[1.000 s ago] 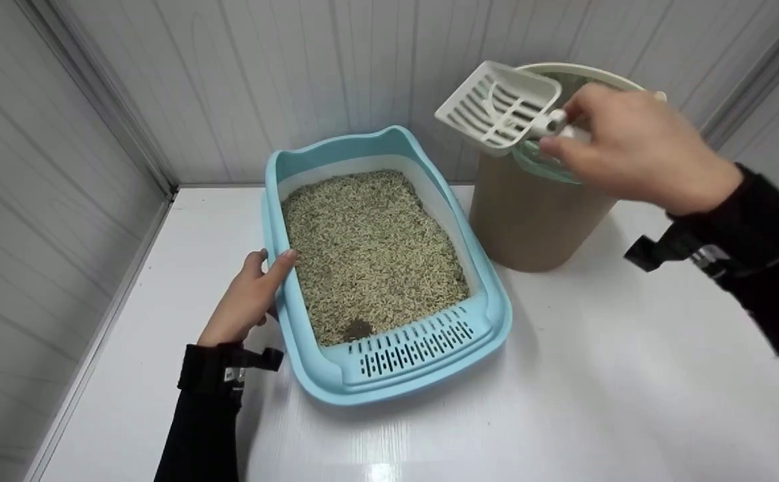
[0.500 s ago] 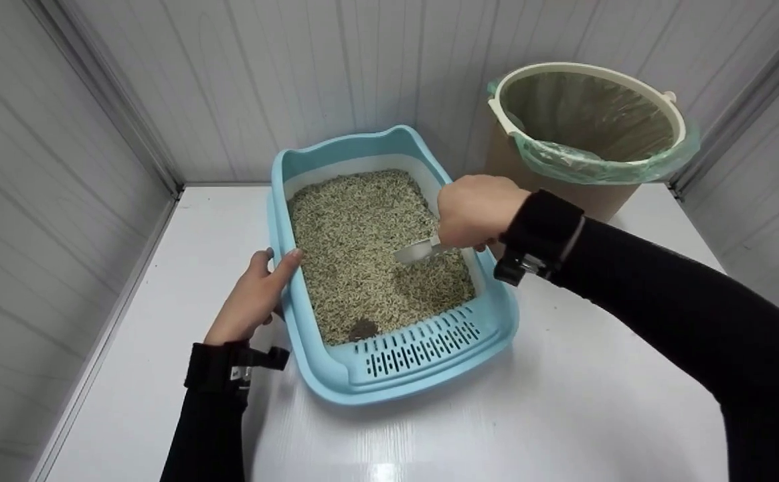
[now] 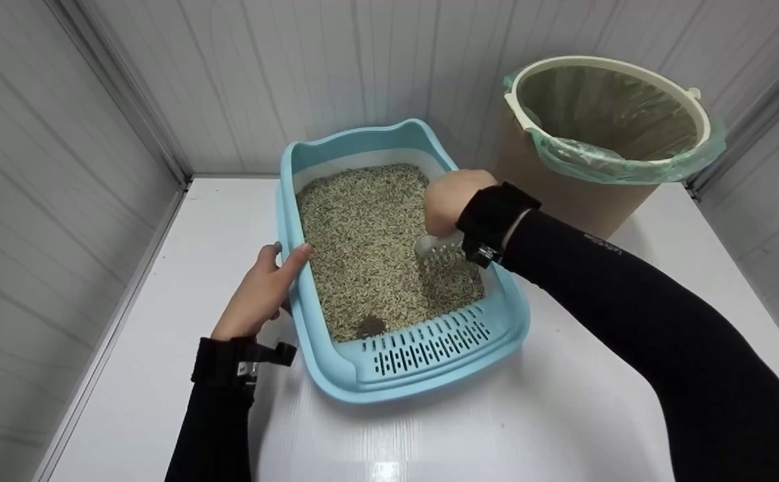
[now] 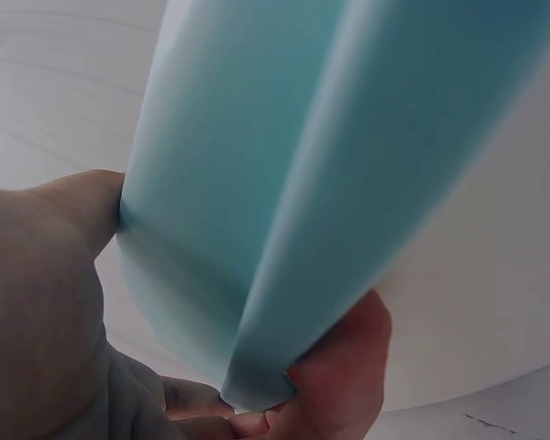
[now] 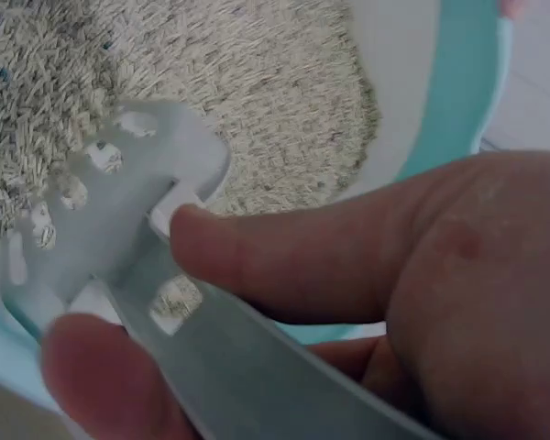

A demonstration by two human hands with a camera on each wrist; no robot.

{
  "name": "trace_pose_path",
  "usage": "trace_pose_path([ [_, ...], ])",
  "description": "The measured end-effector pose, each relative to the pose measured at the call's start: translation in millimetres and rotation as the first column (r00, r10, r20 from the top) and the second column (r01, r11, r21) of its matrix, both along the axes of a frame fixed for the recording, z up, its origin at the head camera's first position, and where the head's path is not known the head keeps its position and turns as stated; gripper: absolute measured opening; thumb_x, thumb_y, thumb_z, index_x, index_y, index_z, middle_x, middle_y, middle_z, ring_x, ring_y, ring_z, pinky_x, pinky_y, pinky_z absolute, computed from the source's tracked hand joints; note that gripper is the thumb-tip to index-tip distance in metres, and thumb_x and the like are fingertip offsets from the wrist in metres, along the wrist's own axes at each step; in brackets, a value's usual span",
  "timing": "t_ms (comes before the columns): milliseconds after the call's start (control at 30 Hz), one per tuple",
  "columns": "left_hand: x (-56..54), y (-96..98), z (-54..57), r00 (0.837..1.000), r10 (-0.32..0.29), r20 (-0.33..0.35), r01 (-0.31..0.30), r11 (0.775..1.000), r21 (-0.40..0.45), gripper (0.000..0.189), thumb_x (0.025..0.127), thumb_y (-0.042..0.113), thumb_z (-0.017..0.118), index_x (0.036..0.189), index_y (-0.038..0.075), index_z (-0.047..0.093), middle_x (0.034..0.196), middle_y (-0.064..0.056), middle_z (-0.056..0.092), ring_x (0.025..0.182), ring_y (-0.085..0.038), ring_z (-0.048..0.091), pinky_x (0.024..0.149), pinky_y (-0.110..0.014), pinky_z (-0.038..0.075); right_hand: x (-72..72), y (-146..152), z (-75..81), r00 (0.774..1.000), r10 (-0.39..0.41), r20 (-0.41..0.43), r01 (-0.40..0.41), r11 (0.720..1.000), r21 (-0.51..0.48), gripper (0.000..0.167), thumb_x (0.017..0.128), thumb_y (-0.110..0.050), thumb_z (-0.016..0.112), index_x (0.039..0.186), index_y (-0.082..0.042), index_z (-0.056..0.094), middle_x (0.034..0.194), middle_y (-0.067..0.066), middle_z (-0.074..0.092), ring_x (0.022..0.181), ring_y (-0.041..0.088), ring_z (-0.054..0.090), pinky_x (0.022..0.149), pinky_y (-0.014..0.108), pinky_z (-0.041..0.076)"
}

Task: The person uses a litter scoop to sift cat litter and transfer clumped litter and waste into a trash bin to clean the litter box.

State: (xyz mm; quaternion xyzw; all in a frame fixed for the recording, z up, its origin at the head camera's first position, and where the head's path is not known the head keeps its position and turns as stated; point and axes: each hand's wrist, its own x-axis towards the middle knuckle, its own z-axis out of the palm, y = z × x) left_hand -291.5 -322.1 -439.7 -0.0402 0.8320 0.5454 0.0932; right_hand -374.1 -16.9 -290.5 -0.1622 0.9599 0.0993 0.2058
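A dark clump lies in the litter by the near edge of the blue box. The left hand grips the left rim, which should steady it; the right hand, clamped on the scoop beside the right edge, had best slide it level.
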Motion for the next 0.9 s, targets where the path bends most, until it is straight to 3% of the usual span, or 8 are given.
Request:
trace_pose_path([
  [100,0.3,-0.9,0.2,1.000,0.005,0.000,-0.005,1.000,-0.006,0.123,0.100,0.087,0.053,0.178,0.005,0.009,0.118,-0.024,0.060,0.069,-0.026,0.055,0.055,-0.029,0.036,-4.7,-2,-8.7,1.000,-0.020,-0.001,0.020,1.000,-0.021,0.039,0.107,-0.020,0.060,0.069,-0.019,0.049,0.081,0.003,0.050,0.073,0.022,0.045,0.072,0.042,0.047],
  [233,0.8,-2.6,0.8,1.000,0.008,0.004,-0.008,1.000,-0.013,0.123,0.099,0.088,0.053,0.178,0.005,0.009,0.119,-0.024,0.060,0.070,-0.025,0.056,0.057,-0.030,0.037,-8.5,-7,-26.7,0.997,-0.068,-0.025,0.065,0.994,-0.090,0.041,0.109,-0.037,0.069,0.074,-0.018,0.060,0.094,0.005,0.062,0.081,0.023,0.054,0.081,0.048,0.056],
  [333,0.8,-3.5,0.6,1.000,0.007,0.005,-0.007,1.000,-0.010,0.123,0.099,0.088,0.054,0.179,0.006,0.009,0.120,-0.024,0.061,0.070,-0.025,0.056,0.057,-0.030,0.037,-12.8,-11,-45.0,0.993,-0.094,-0.069,0.083,0.985,-0.149,0.045,0.108,-0.043,0.072,0.073,-0.018,0.059,0.092,0.005,0.063,0.080,0.023,0.057,0.076,0.047,0.057],
  [467,1.2,-3.9,-1.5,1.000,0.017,0.000,-0.017,1.000,-0.003,0.122,0.099,0.087,0.055,0.178,0.006,0.010,0.118,-0.023,0.061,0.069,-0.025,0.055,0.055,-0.030,0.036,-24.4,-18,-76.8,0.978,-0.110,-0.178,0.070,0.973,-0.219,0.050,0.111,-0.041,0.068,0.069,-0.017,0.056,0.086,0.007,0.066,0.077,0.026,0.065,0.073,0.049,0.062],
  [633,1.4,-1.6,-4.2,1.000,0.018,0.002,-0.018,1.000,0.004,0.121,0.100,0.087,0.055,0.178,0.006,0.010,0.116,-0.023,0.061,0.068,-0.026,0.057,0.055,-0.029,0.036,-39.8,-19,-115.6,0.954,-0.104,-0.282,0.034,0.969,-0.244,0.038,0.113,-0.027,0.065,0.081,-0.009,0.073,0.095,0.017,0.077,0.085,0.035,0.077,0.076,0.052,0.067],
  [767,0.2,1.2,-3.3,1.000,0.017,0.002,-0.017,1.000,0.004,0.121,0.099,0.088,0.055,0.178,0.007,0.011,0.117,-0.022,0.061,0.069,-0.026,0.056,0.056,-0.030,0.036,-50.5,-15,-128.5,0.959,-0.131,-0.253,0.061,0.962,-0.266,0.025,0.109,-0.016,0.068,0.088,-0.008,0.078,0.097,0.018,0.079,0.084,0.035,0.076,0.075,0.049,0.066],
  [900,-0.2,2.4,-3.0,1.000,0.024,-0.010,-0.024,1.000,-0.003,0.120,0.100,0.087,0.055,0.178,0.005,0.014,0.114,-0.022,0.060,0.068,-0.026,0.058,0.055,-0.030,0.037,-58.7,-10,-134.1,0.976,-0.158,-0.152,0.101,0.940,-0.326,0.035,0.109,-0.011,0.066,0.074,-0.011,0.069,0.090,0.015,0.076,0.071,0.028,0.064,0.070,0.041,0.057],
])
